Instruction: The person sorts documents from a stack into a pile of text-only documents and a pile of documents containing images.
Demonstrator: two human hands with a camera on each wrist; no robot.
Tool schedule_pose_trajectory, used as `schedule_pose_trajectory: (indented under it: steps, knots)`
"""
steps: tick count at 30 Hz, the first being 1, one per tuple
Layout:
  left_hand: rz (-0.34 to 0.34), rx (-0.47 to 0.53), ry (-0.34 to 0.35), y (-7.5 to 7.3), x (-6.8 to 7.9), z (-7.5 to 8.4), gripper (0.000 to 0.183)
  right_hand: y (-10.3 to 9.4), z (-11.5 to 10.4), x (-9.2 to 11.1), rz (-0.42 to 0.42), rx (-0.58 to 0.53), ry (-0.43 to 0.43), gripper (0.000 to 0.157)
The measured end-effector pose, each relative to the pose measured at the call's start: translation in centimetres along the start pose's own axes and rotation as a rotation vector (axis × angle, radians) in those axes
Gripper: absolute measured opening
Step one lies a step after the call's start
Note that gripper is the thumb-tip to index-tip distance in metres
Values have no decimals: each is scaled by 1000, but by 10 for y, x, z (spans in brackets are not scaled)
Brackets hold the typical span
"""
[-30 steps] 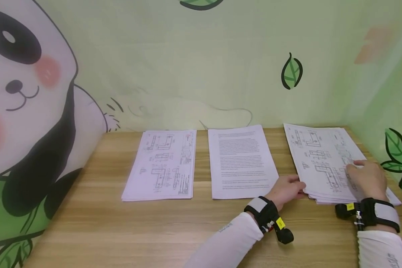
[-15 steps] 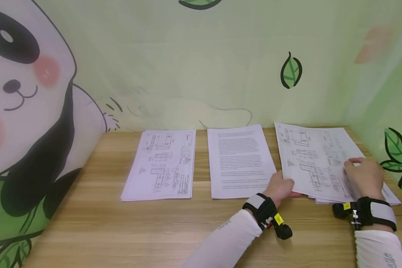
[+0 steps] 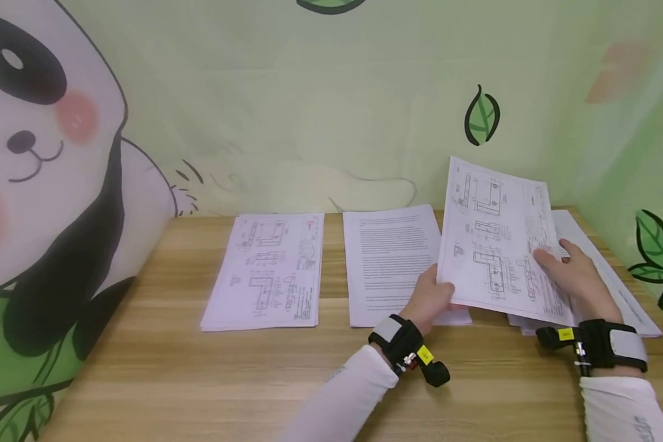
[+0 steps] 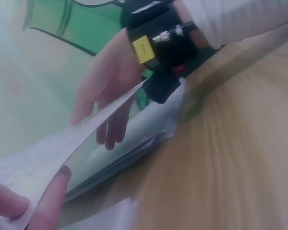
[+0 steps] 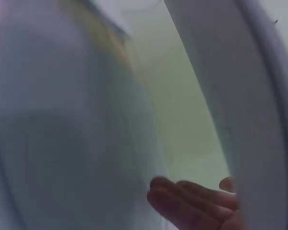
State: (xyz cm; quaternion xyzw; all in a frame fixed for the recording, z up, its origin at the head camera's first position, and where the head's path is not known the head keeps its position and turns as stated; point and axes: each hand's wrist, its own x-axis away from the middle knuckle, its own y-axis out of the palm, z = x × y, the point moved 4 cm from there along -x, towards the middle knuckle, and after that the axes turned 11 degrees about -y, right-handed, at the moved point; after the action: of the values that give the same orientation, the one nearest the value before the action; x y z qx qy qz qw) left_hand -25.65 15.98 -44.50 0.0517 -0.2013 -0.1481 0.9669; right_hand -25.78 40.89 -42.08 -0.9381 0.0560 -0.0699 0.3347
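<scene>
A sheet of paper printed with technical drawings (image 3: 492,245) is raised off the table, tilted up. Its lower left corner is pinched by my left hand (image 3: 428,299), thumb on the printed face, as the left wrist view also shows. At the right edge is my right hand (image 3: 582,276), with its thumb over the face and its fingers (image 5: 192,203) fairly straight behind the sheet. Below and behind it lies a paper stack (image 3: 597,264), partly hidden. The sheet also covers part of the middle stack of text pages (image 3: 392,270).
A third stack, with a drawing on top (image 3: 265,270), lies at the left of the wooden table (image 3: 254,380). A printed cloth backdrop (image 3: 287,110) with a panda and leaves rises directly behind the table. Each wrist wears a strapped camera.
The top drawing sheet was slid left off the right stack, then lifted and tilted up. My left hand moved left with it. My right thumb now lies over the sheet's right side.
</scene>
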Motion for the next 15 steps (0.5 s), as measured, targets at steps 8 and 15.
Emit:
schedule_pose_trajectory:
  steps: [8, 15]
  knots:
    - [59, -132, 92, -60, 17, 16, 42, 40, -57, 4, -9, -326, -151, 82]
    - [119, -241, 130, -107, 35, 21, 46, 78, -96, 14, 95, -359, -300, 69]
